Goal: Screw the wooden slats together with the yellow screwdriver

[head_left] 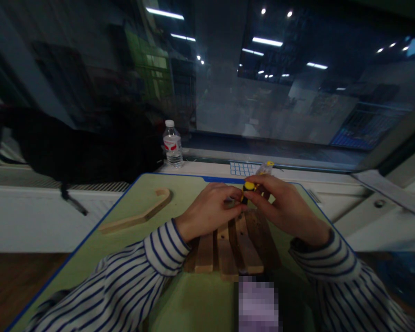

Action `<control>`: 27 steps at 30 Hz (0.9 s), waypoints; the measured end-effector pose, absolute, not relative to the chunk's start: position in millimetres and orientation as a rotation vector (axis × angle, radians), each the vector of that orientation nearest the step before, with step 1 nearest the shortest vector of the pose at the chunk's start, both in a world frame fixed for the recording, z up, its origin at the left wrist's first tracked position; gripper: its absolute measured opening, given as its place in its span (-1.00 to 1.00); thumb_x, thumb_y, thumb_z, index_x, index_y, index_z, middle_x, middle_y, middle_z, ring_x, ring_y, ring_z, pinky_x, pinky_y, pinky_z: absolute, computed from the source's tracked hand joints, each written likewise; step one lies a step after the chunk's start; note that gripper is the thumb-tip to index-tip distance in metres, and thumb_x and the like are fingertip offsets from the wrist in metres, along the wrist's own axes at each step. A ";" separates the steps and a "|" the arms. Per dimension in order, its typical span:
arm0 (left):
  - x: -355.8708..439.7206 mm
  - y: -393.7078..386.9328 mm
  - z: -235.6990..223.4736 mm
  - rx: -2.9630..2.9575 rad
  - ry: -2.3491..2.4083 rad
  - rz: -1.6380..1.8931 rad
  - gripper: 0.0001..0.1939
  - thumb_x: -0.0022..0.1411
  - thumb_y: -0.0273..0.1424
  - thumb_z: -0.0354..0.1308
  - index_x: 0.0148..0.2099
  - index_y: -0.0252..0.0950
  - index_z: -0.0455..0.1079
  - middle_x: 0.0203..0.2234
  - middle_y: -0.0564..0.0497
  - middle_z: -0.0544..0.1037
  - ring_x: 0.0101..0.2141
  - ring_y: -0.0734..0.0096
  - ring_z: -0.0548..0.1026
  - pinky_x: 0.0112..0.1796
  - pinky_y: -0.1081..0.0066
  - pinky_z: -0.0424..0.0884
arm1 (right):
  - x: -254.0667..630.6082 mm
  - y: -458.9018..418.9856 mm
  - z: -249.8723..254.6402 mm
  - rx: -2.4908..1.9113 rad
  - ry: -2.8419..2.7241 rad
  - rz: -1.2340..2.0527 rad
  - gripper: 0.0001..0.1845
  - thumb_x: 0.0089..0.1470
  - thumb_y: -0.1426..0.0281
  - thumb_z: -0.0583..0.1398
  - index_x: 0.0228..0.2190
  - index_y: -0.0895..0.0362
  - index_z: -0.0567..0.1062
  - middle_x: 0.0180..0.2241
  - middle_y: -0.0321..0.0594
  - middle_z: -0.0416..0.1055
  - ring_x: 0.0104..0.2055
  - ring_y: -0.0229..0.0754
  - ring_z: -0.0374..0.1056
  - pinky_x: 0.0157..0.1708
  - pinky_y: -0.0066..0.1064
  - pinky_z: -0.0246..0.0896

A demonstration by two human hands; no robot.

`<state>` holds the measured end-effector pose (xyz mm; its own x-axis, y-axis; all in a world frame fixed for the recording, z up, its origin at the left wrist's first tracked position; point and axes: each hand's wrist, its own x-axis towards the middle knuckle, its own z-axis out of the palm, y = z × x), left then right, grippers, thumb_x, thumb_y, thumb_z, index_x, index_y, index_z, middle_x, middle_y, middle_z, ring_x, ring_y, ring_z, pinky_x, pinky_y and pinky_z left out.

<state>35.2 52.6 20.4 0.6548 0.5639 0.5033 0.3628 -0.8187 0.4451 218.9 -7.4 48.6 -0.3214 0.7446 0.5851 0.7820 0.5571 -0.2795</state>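
Observation:
A slatted wooden piece (233, 249) lies on the green table (131, 244) in front of me. My left hand (207, 210) rests curled on its far end, fingers closed, and what they pinch is hidden. My right hand (283, 203) grips a small yellow-and-black screwdriver (248, 188) over the same end, its tip pointing down toward the wood between both hands. Both sleeves are blue-and-white striped.
A curved wooden part (141, 213) lies at the table's left. A water bottle (173, 144) stands on the sill behind, beside a dark bag (72, 147). A small clear bag with a yellow piece (265, 168) sits at the far edge. A window fills the background.

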 end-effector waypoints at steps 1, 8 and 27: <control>35.3 52.5 20.1 2.568 0.738 0.932 -0.83 0.15 -0.36 0.19 -0.18 -0.26 0.47 -0.36 0.05 0.57 -0.30 0.36 0.48 -0.23 0.36 0.34 | 218.3 -6.9 48.1 -1.219 -2.103 -0.071 -0.72 0.16 0.29 0.13 -0.11 0.14 0.39 -0.25 -0.15 0.47 -0.34 -0.21 0.40 -0.31 -0.35 0.34; 35.6 52.8 19.1 2.537 0.749 0.944 -0.80 0.12 -0.30 0.23 -0.21 -0.28 0.43 -0.33 0.05 0.56 -0.27 0.35 0.48 -0.21 0.35 0.35 | 212.2 -6.3 46.2 -1.242 -2.021 0.019 -0.74 0.15 0.27 0.14 -0.16 0.15 0.37 -0.34 -0.19 0.47 -0.38 -0.23 0.41 -0.41 -0.41 0.31; 35.3 53.3 19.4 2.546 0.710 0.901 -0.82 0.16 -0.38 0.17 -0.15 -0.26 0.46 -0.31 0.03 0.57 -0.26 0.35 0.48 -0.20 0.35 0.35 | 212.3 -8.4 48.4 -1.206 -2.081 -0.024 -0.70 0.14 0.37 0.12 -0.07 0.12 0.39 -0.22 -0.13 0.47 -0.30 -0.20 0.40 -0.31 -0.34 0.34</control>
